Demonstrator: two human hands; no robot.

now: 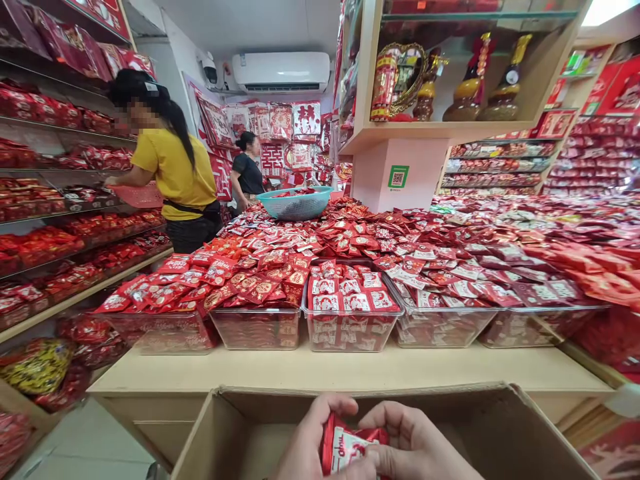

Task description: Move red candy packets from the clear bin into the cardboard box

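Note:
Small red-and-white candy packets (345, 445) are held between my two hands, low in the view above an open cardboard box (250, 430). My left hand (315, 443) wraps round their left side, with the thumb near the bottom. From the right, my right hand (413, 440) pinches the other side with thumb and bent fingers. How many packets are in my grip I cannot tell, as fingers cover part of them. Straight ahead, a clear plastic bin (350, 333) holds stacked packets of similar red-and-white look.
More clear bins (257, 333) heaped with red packets line the wooden counter (320, 370). A turquoise basket (295, 205) rests farther back. One person in a yellow shirt (175, 167) stands by the left shelves; another in dark clothes (249, 172) is behind. A display cabinet (450, 130) overhangs the counter.

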